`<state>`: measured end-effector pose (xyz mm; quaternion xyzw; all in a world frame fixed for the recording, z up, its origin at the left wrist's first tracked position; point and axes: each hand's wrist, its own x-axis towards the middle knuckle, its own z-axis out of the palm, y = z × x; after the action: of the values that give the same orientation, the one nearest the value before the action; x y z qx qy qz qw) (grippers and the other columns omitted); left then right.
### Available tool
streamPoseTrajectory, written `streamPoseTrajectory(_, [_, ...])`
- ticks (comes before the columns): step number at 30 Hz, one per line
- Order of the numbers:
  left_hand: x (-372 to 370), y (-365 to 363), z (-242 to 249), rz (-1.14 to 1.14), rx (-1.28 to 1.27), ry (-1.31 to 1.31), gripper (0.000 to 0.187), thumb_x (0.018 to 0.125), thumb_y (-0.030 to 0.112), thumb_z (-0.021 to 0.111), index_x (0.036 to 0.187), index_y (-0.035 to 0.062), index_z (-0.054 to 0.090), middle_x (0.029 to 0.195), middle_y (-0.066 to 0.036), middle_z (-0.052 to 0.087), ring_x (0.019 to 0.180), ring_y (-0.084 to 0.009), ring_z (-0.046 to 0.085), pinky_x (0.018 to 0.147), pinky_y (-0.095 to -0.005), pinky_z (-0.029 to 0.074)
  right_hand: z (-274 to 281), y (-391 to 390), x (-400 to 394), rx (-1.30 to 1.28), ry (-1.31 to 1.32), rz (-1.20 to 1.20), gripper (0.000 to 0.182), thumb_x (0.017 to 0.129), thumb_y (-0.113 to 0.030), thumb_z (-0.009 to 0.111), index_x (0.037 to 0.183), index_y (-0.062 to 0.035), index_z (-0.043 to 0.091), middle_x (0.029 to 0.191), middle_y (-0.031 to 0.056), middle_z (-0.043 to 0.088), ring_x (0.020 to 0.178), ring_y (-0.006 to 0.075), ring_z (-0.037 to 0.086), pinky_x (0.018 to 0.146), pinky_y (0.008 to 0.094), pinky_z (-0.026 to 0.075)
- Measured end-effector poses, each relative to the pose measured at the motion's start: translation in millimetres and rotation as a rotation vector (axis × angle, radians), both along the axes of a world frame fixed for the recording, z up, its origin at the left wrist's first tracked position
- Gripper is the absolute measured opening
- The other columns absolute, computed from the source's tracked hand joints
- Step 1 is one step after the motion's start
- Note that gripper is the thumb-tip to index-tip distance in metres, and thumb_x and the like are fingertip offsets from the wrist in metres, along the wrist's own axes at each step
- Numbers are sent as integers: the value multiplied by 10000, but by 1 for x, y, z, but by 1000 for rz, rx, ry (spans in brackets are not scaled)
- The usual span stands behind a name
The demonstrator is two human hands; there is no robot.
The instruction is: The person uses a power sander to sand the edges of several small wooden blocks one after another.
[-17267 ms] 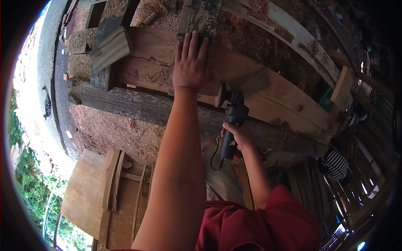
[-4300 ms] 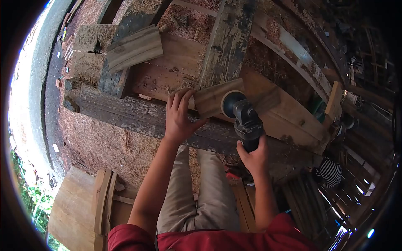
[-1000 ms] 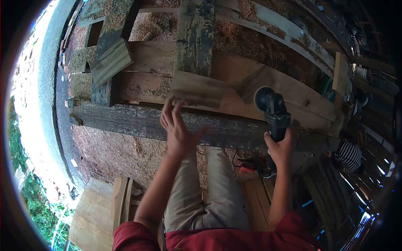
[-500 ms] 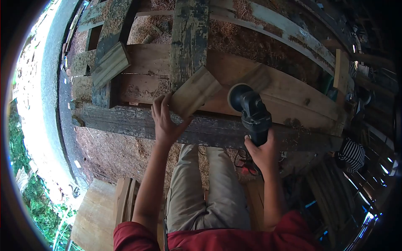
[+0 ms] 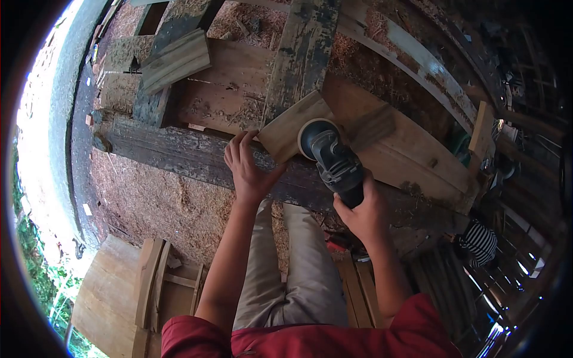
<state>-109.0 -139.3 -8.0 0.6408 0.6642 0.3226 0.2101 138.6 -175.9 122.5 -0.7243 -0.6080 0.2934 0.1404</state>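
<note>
Rough, weathered dark wood beam (image 5: 179, 146) ran across the bench above ground strewn w/ reddish-brown sawdust (image 5: 161, 194). L hand (image 5: 248, 170) was part open, thumb spread, fingertips at the L edge of a short, flat light-brown wood board (image 5: 286, 128). R hand (image 5: 365, 209) was wrapped round a black handheld power sander w/ round pad (image 5: 335, 160), pad over the board's R end. Board lay angled btwn beam & paint-flecked dark plank (image 5: 304, 51). Farther L, a short grey-brown board (image 5: 177, 59) lay aslant.

short grained board (image 5: 289, 130) lying aslant, black disc sander (image 5: 335, 160) at its right end
</note>
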Motion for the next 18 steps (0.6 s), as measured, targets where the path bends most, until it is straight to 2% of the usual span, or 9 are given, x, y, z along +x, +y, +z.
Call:
streamPoseTrajectory(7, [-1,-1,-2,8,-2,-8,969,596,292,999,1441,99,568,1388,-131,603,1323,-375,551,1175,-552,360,5,13,-13,-24,-36,80,537,828,-291,894,1230,-39,642,980,229,755,912,478,751,763,545,598])
streamPoseTrajectory(18, [-8,5,-3,-10,-12,5,975,582,292,1011,1448,130,594,1400,-115,596,1353,-377,518,1199,-559,338,-1,30,0,-18,-16,-30,493,807,-216,872,1217,-64,644,1009,227,758,954,471,750,809,534,594])
